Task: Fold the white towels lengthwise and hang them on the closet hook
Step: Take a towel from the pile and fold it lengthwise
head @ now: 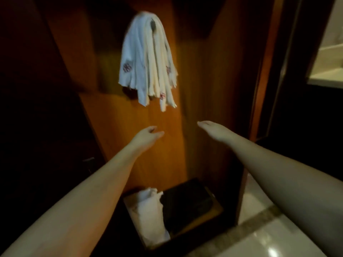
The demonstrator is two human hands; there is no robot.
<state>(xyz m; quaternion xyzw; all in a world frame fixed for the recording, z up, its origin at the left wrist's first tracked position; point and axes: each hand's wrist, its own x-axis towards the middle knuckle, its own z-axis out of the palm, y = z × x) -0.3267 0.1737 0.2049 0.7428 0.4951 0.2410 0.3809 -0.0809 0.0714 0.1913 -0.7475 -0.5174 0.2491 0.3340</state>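
Observation:
Several folded white towels [148,60] with small red marks hang in a bunch from a dark closet hook [153,25] on the wooden back panel. Below the bunch, my left hand [146,136] and my right hand [213,129] are both stretched forward, palms down, fingers loosely extended, holding nothing and clear of the hanging cloth. On the closet floor, a pile of loose white towels [148,210] lies crumpled beside a dark flat object [187,199]. The frame is motion-blurred.
The wooden closet panel [167,154] stands straight ahead, with a dark side wall at the left. A wooden door frame [263,71] rises at the right. Pale glossy floor tile [259,238] lies at the lower right, and a lit room opening [326,52] shows at the far right.

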